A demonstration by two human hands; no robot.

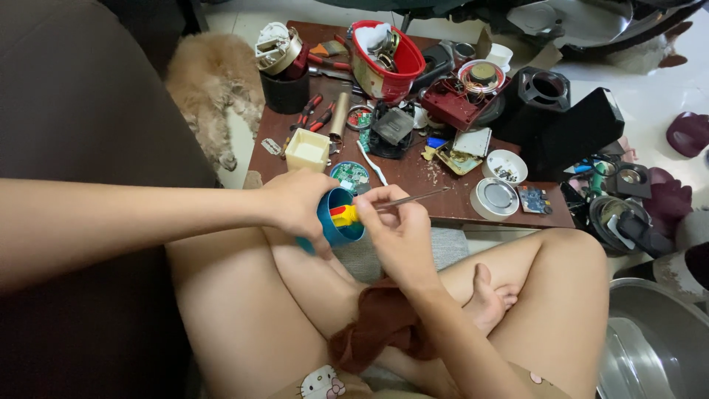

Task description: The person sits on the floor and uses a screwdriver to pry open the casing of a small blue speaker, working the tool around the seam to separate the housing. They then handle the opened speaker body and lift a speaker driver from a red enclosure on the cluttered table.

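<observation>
Here your left hand [295, 203] wraps its fingers around a blue cup [336, 220], held over your lap just before the table [413, 177]. Your right hand [399, 229] pinches tweezers [413, 199], fingers closed on them, beside yellow and red pieces [344, 214] at the cup's mouth.

Low brown wooden table [413, 177] cluttered w/ parts: red plastic bucket [384, 63], cream square box [308, 150], two round white dishes [505, 165]. Fluffy tan animal [210, 85] lies on floor left of table. Black speaker housing [561, 118] at table's right edge.
</observation>
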